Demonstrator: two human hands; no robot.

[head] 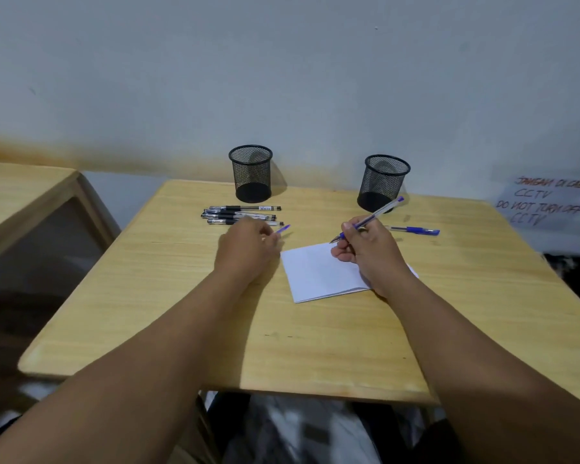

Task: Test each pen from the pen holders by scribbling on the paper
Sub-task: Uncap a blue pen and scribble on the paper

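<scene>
My right hand grips an uncapped blue pen, its tip just above the far edge of the white paper. My left hand pinches the pen's blue cap left of the paper. Several black pens lie side by side on the table in front of the left mesh pen holder. Another capped blue pen lies beside the right mesh pen holder. Both holders look empty.
The wooden table stands against a pale wall. A second wooden table sits at the left. A handwritten paper sign hangs at the right edge. Cloth shows below the table's front edge.
</scene>
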